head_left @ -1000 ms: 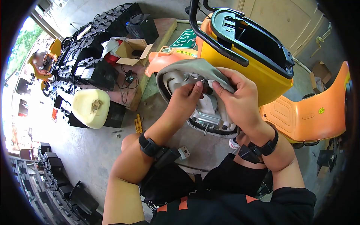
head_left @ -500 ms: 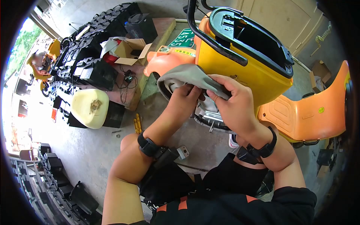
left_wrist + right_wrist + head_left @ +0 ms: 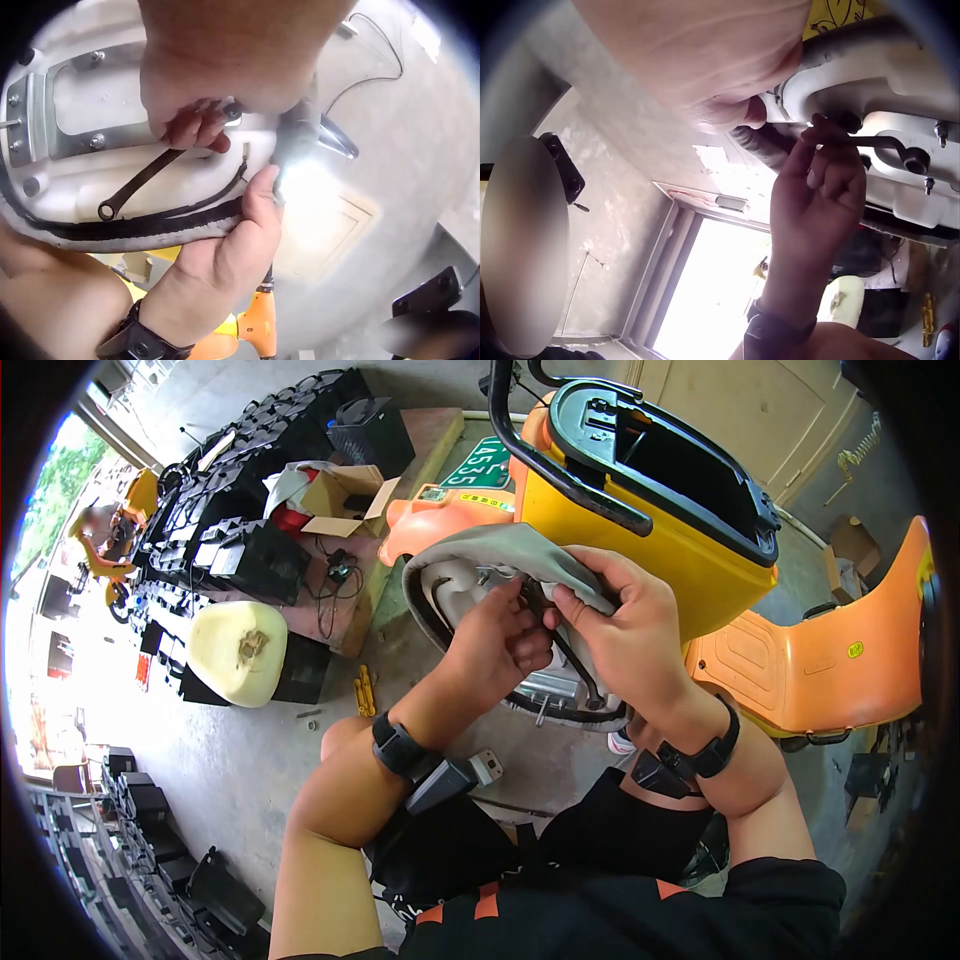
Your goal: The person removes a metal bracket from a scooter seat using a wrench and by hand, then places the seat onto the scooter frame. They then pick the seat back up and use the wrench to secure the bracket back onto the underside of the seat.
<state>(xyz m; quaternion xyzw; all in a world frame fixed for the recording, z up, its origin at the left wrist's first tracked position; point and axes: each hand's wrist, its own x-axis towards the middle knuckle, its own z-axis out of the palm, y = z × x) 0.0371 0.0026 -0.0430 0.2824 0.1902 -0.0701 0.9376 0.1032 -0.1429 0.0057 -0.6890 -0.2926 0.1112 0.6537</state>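
Observation:
An upturned seat with a grey cover and a pale underside with metal brackets lies between the two hands. The left hand has its fingers curled round a dark wrench, whose ring end points toward the seat's near edge. In the left wrist view the wrench slants across the underside, its other end hidden in the fingers. The right hand pinches the cover's edge, thumb on the inner side; in the left wrist view the right hand grips the padded rim.
A yellow scooter body with a black bar stands just beyond the seat. An orange scooter part is at the right. Black batteries, an open carton and a cream foam pad are at the left; yellow-handled pliers lie on the floor.
The wrench now shows below the left hand, whose fingers have shifted round it. The seat's underside, covered more by the folded cover half a second ago, is more exposed. The right hand keeps its pinch.

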